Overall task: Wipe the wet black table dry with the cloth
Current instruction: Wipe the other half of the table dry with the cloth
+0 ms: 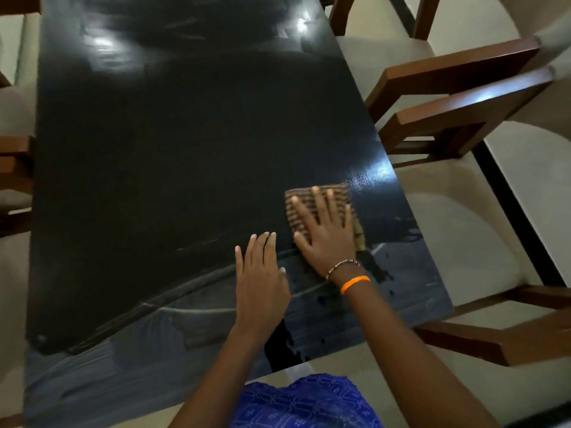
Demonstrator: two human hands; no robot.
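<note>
The black table (pixel 160 156) fills most of the view, glossy, with wet streaks and dark droplets along its near edge and near right corner. A folded brown striped cloth (pixel 301 200) lies flat on the table near the right edge. My right hand (pixel 324 233) presses down on the cloth with fingers spread, palm flat; two bracelets, one orange, sit on that wrist. My left hand (pixel 261 279) rests flat on the bare tabletop just left of the cloth, fingers together, holding nothing.
Wooden chairs with pale cushions stand close around the table: two on the right (pixel 457 97), one at the near right (pixel 506 335), more at the left edge (pixel 12 168). Pale floor shows beyond. My blue patterned clothing (pixel 306 403) touches the table's near edge.
</note>
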